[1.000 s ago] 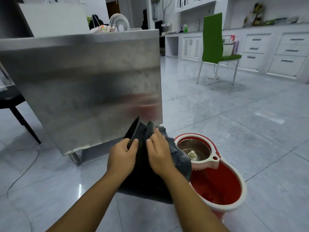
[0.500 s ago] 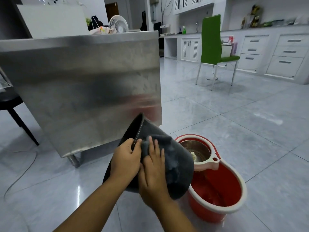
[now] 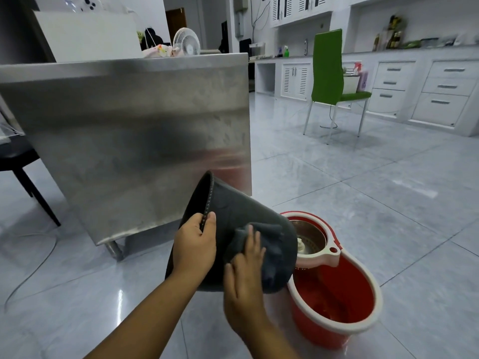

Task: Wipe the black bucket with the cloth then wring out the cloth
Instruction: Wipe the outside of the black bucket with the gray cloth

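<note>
I am looking across a pale, glossy tiled floor (image 3: pixel 350 177) in a kitchen-like room, with a steel cabinet (image 3: pixel 129 138) close on my left and a green chair (image 3: pixel 329 73) standing well back by white drawers.

The black bucket (image 3: pixel 228 203) is held up off the floor, tipped on its side with its mouth turned to my left and its base toward the right, just above and beside the red mop bucket (image 3: pixel 334 294). My left hand (image 3: pixel 194 244) clamps the rim, thumb over the outer lip and the fingers curled out of sight inside. My right hand (image 3: pixel 246 275) lies flat on the bucket's outer wall, fingers extended and close together, pressing the dark grey cloth (image 3: pixel 261 239) against it.

I judge the task to be in its first half: the wiping is under way on the outside wall, and I cannot tell how much of the surface is already covered or whether the inside is done. The wringing is not yet begun, since the cloth is spread, not twisted.

I cannot see into the black bucket. The red mop bucket sits on the floor; its steel spinner basket (image 3: pixel 308 237) looks empty, and I cannot tell whether the red basin holds water.
</note>
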